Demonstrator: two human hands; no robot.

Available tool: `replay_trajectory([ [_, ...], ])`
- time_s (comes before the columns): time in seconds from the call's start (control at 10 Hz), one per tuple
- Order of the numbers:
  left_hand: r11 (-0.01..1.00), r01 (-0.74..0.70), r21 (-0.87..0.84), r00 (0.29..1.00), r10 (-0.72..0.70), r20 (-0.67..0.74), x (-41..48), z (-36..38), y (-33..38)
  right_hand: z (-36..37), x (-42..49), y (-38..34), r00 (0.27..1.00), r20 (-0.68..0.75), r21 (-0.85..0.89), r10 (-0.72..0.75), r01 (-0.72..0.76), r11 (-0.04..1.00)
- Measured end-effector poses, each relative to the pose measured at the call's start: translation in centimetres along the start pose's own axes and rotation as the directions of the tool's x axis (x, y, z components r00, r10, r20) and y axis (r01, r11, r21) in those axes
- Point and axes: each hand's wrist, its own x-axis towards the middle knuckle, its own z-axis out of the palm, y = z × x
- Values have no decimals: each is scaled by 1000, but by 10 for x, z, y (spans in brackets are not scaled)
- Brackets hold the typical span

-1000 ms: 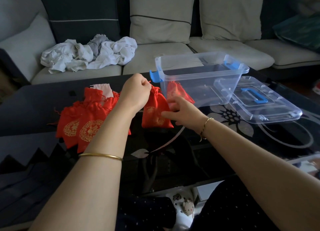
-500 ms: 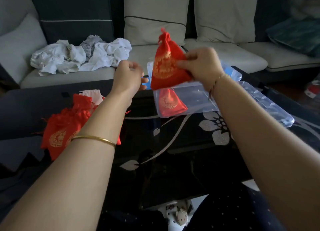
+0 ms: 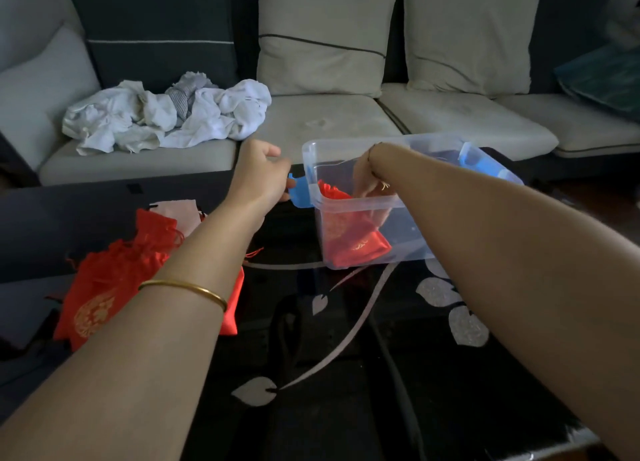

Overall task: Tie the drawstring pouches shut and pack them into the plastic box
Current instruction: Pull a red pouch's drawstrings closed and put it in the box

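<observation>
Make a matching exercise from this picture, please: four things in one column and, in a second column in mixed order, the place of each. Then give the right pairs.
Things
1. right hand
2. left hand
3. pile of red pouches
4. white clothes

Places
A. on the sofa seat
B. on the dark table, left of the plastic box
C. reaching inside the plastic box
D. just outside the plastic box, near its blue latch

Pairs: 1-C; 2-D; 3-B; 4-A
</observation>
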Motion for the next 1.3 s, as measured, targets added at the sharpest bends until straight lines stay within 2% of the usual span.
replay_trajectory([
  [0.1, 1000, 22, -2, 1000, -22, -15, -4, -7, -7, 5, -14, -8, 997, -69, -134, 32, -41, 990],
  [0.2, 999, 40, -23, 998, -41, -53, -16, -17, -11, 1, -31, -9, 996, -56, -52, 71, -74, 996],
  [0.3, 996, 75, -46, 992, -79, -96, -34, -31, -18, 2, -53, -12, 985, -159, 288, 60, -12, 957],
  [0.4, 993, 113, -30, 976, -117, -185, -48, -51, -39, 1, -71, -37, 837, -547, 494, 27, 296, 818],
  [0.5, 981, 177, 80, 947, -148, -285, -64, -73, -57, 26, -92, -83, 799, -598, 601, -61, 497, 626],
  [0.6, 964, 165, 207, 934, -85, -348, -82, -96, -74, 70, -94, -132, 869, -436, 618, -232, 477, 625],
  [0.7, 947, 202, 251, 890, -71, -450, -87, -114, -78, 105, -86, -162, 908, -299, 710, -294, 418, 568],
  [0.8, 930, 294, 219, 848, -148, -509, -87, -128, -92, 124, -76, -186, 910, -263, 703, -320, 407, 583],
  [0.9, 909, 353, 223, 848, -210, -487, -90, -129, -96, 131, -67, -206, 897, -369, 546, -245, 422, 724],
  [1.0, 912, 359, 200, 842, -223, -491, -92, -128, -93, 136, -60, -211, 870, -443, 569, -214, 458, 683],
  [1.1, 899, 332, 284, 841, -146, -521, -93, -127, -84, 132, -65, -197, 824, -501, 630, -264, 556, 542],
  [1.2, 838, 207, 505, 907, 28, -420, -94, -118, -72, 121, -77, -161, 833, -447, 721, -327, 551, 419],
  [1.3, 867, 55, 495, 979, 51, -198, -93, -106, -62, 111, -92, -120, 830, -424, 708, -363, 554, 438],
])
